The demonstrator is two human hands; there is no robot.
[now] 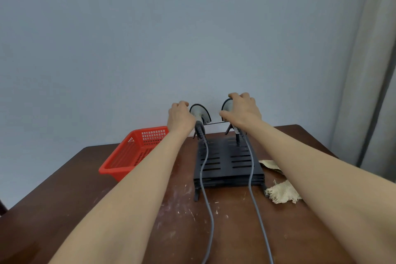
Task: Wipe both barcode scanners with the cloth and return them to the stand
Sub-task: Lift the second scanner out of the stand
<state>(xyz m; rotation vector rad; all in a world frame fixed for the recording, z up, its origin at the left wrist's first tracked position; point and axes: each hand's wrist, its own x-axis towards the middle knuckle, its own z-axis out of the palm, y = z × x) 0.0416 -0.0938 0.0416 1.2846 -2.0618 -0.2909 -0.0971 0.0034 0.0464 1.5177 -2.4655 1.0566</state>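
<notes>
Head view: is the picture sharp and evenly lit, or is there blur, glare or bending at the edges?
Head view: soft, even light, no glare; left hand, right hand, left scanner and right scanner fairly sharp; wide-angle stretch enlarges the forearms and tilts the curtain.

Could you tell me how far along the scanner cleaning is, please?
Done: the left scanner and right scanner sit on the stand; whether they were wiped cannot be told. In hand: the right hand grips the right scanner's head; the left hand curls beside the left one's. Left: the cloth lies unheld on the table, so wiping may not have begun.
</notes>
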